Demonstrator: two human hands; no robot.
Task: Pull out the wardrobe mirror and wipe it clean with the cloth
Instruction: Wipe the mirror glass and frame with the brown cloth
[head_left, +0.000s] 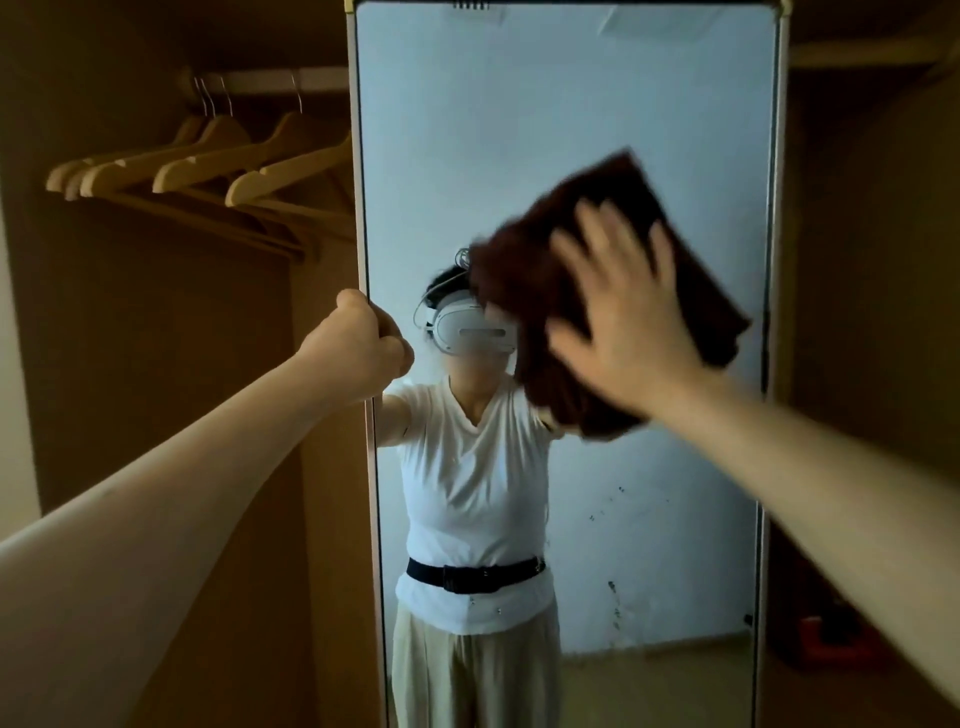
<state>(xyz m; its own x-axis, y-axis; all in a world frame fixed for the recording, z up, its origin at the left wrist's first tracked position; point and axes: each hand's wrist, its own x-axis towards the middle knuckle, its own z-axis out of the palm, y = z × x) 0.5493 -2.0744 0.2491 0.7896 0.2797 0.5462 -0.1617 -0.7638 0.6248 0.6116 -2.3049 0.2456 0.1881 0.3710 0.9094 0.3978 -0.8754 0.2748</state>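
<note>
Head view (1 view only): the mirror (571, 130) stands upright and pulled forward out of the wardrobe (156, 364), filling the middle of the scene. The left hand (358, 345) is closed around its left frame edge (370, 467) at about mid-height, fingers curled over the rim, probably to brace the panel so that wiping pressure does not swing or slide it back. The right hand (618, 322) lies flat with fingers spread, pressing the dark brown cloth (519, 291) against the glass right of centre. It does not pinch the cloth, and a flat palm spreads the load over the folded pad. Hand and cloth are blurred. Dark specks (615, 597) mark the lower right glass, so wiping appears to be under way with the lower part left. Wooden hangers (218, 161) hang on the rail (270, 80), far left.
</note>
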